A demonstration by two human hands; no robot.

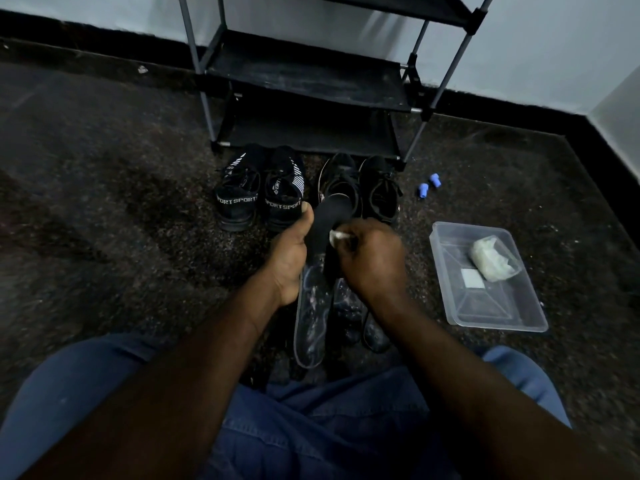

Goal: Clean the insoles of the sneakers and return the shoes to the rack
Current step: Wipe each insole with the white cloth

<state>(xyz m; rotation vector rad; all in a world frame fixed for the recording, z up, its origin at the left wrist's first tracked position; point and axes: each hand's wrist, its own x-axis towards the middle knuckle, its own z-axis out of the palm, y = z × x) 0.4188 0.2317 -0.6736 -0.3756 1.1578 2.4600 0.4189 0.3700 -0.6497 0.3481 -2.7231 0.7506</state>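
Plainly the wiping step is in hand: just right of the SPORT sneakers (259, 202), the left hand (289, 258) grips a black insole (329, 214) above the floor; a white wipe (336, 236) touches it, pinched by the right hand (375, 259); next, I judge, steady strokes along its length, then refitting it before anything goes to the rack (304, 77).

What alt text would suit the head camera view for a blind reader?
A person's left hand holds a black insole while the right hand pinches a small white wipe against it. Two pairs of black sneakers stand before a black shoe rack; a clear plastic tray lies to the right.
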